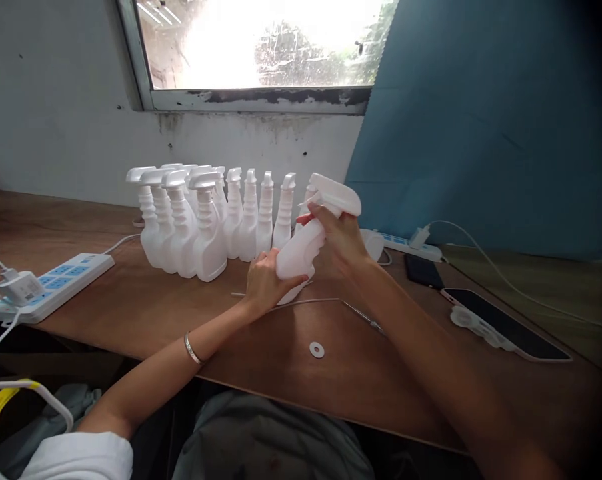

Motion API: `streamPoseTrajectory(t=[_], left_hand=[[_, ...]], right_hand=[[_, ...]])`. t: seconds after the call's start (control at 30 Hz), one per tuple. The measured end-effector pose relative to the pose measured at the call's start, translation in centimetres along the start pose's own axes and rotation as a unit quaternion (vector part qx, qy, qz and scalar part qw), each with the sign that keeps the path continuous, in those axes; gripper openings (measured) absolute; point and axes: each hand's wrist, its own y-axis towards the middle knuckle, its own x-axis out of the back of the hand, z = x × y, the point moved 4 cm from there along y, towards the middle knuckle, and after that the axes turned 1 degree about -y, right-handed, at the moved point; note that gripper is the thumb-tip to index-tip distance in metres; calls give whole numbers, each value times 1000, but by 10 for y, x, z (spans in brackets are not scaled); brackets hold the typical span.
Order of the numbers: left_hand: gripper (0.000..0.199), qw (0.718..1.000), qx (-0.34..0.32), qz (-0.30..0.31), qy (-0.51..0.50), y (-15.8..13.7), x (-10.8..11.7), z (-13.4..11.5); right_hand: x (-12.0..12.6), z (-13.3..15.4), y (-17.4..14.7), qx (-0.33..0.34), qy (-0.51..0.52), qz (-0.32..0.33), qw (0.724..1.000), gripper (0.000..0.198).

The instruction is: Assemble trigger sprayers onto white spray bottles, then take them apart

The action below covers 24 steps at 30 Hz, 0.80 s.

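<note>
The person's right hand (341, 233) was curled round the neck of a white spray bottle (299, 253), just under its spray head (338, 193), while the left hand (265, 281) was closed round the lower body, thumb across the front. The bottle was held tilted above the surface (171, 320), its spray head leaning towards the right. Its body was milky and slightly translucent, the ribbed grip showing near the neck; the head was glossier. A small red patch showed beside the right thumb, too covered to identify.

Below lay a flat white ring (317, 350) and a thin rod (363, 313), partly hidden by the right forearm. Beyond stood upright spray bottles (209, 240) of the same kind, those behind largely blocked by the front ones. Right of these, a white object (373, 244) was half concealed by the wrist.

Farther left, a charger (23, 288) in a power strip (68, 283) bore a square printed code, too small to read. The window (265, 47) was washed out by glare.
</note>
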Motion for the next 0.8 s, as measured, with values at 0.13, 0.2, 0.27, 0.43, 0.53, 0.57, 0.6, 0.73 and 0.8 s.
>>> streamPoseTrajectory(t=[0.13, 0.2, 0.27, 0.43, 0.53, 0.57, 0.6, 0.73, 0.8], left_hand=[[53, 990, -18, 73, -120, -3, 2, -10], [53, 977, -11, 112, -181, -4, 1, -13], [53, 971, 5, 122, -205, -4, 0, -13], [58, 942, 20, 167, -291, -2, -5, -7], [60, 906, 32, 202, -370, -2, -6, -7], [60, 892, 39, 217, -394, -3, -7, -7], [59, 878, 46, 236, -415, -3, -8, -7], [53, 838, 60, 303, -451, -6, -12, -5], [54, 834, 57, 322, -444, -4, -13, -2]], right_hand=[[2, 12, -6, 3, -13, -5, 1000, 32], [6, 12, -6, -29, -13, -15, 999, 30], [8, 12, -4, -34, 7, -29, 999, 27], [-1, 23, -7, 35, 74, 34, 996, 14], [-5, 30, -12, 21, 76, 80, 994, 10], [-6, 31, -13, 16, 72, 89, 993, 9], [-6, 32, -14, 11, 68, 95, 993, 10], [-7, 31, -18, 8, 64, 89, 994, 15], [-10, 32, -20, 25, 58, 76, 995, 14]])
